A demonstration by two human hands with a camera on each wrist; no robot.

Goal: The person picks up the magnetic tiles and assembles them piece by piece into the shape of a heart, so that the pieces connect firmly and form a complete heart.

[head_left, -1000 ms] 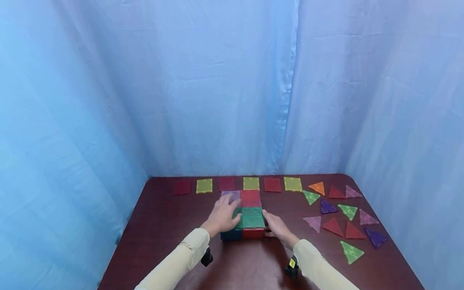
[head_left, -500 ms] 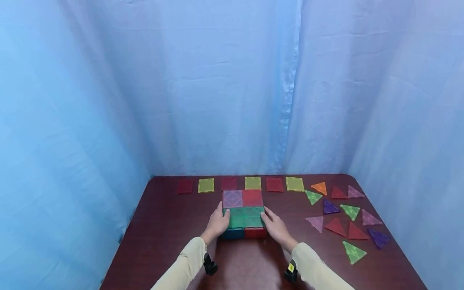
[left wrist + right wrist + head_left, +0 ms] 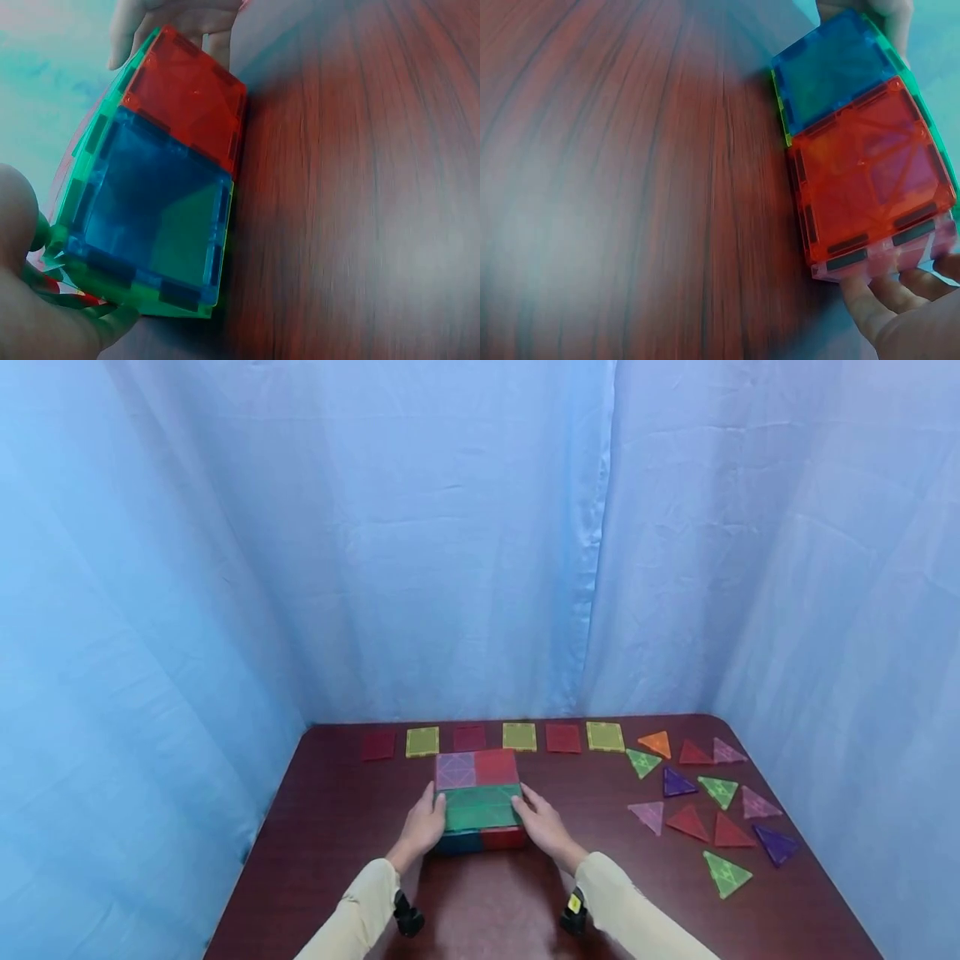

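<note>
A low box of translucent magnetic tiles (image 3: 482, 808) stands between my two hands on the dark wooden table. Its top has a purple and a red tile at the back and green ones in front; the front wall shows a blue tile (image 3: 154, 202) and a red tile (image 3: 874, 165). My left hand (image 3: 422, 825) grips the box's left side, thumb at the upper edge and fingers along the wall. On the opposite side my right hand (image 3: 547, 825) holds it likewise, its fingertips on a pink side tile (image 3: 900, 251). The back wall is hidden in all views.
Along the table's (image 3: 330, 860) back edge lies a row of square tiles, red ones alternating with yellow ones (image 3: 519, 737). Several triangle tiles lie scattered at the right, among them a green triangle (image 3: 726, 874) nearest the front. Blue curtains (image 3: 465, 543) hang behind.
My left hand came down from over the top to the box's left side. Since then both hands and the box have shifted left. The loose tiles have stayed put.
</note>
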